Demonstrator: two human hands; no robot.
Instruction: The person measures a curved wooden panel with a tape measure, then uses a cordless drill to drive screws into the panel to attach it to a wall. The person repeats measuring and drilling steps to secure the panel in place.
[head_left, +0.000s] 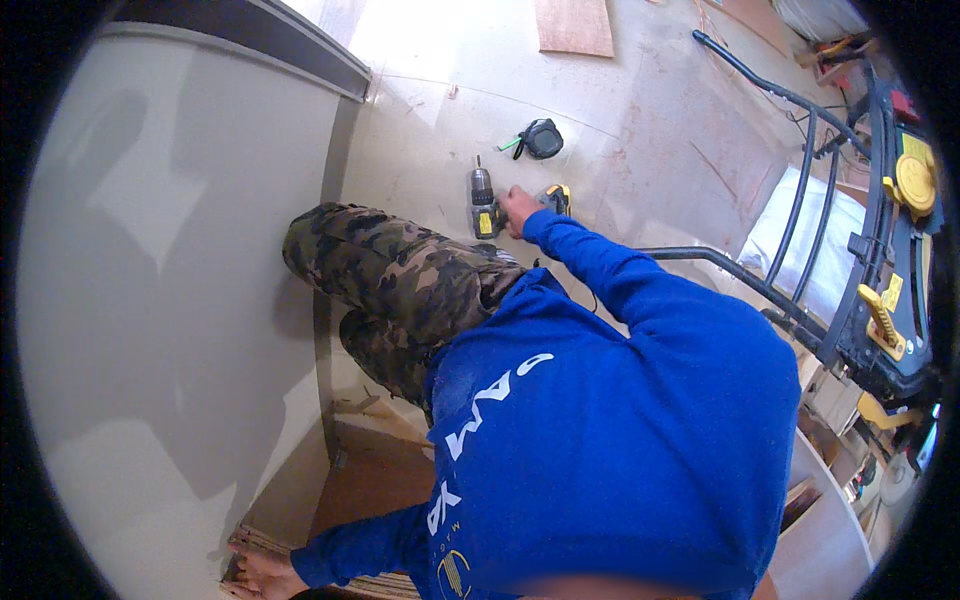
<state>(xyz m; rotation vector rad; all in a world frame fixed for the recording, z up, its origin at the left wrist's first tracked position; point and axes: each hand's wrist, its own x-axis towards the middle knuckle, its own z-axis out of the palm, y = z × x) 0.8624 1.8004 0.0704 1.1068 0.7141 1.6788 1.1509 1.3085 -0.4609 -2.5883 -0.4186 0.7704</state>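
My right hand (516,211) is closed round the handle of a cordless drill (487,217). The drill lies on its side on the floor, its chuck and bit pointing away, the yellow-and-black battery (556,198) on the far side of my hand. Just beyond it sits a black tape measure (543,139) with a wrist strap and a green tip beside it. At the lower left, my left hand (265,574) grips the edge of a wooden board (258,540) next to the pale panel; part of its fingers is hard to make out.
A large pale panel (150,280) stands along the left side. My camouflage-trousered legs (390,270) rest against it. To the right stands a black tubular-framed machine stand (790,200) with yellow knobs. A wooden sheet (575,27) lies at the top on the floor.
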